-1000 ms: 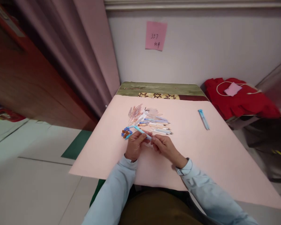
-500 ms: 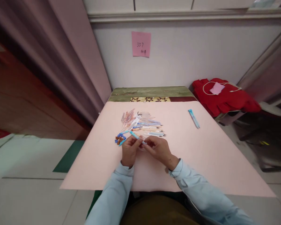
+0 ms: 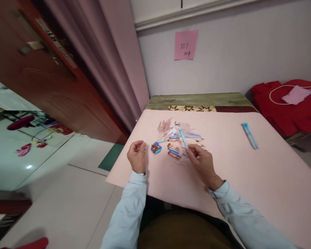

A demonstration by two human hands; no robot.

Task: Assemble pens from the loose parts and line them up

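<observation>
Pointing away, slightly left, lengthwise: blue pen [image 3: 183, 138]; right hand [image 3: 202, 164] clamping near end; left hand [image 3: 137, 156] curled closed.

Desk [image 3: 235, 173] softly, evenly lit; one small glare thrown back by floor [image 3: 54, 193] at left. Frame edges stretched; pen parts [image 3: 174, 139] mid-frame slightly blurred.

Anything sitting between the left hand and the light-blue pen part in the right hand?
Nothing visible at hand height. Lower down, on the pink sheet, the blue-and-brown cluster and the short barrels lie between the left hand and the light-blue pen part.
</observation>
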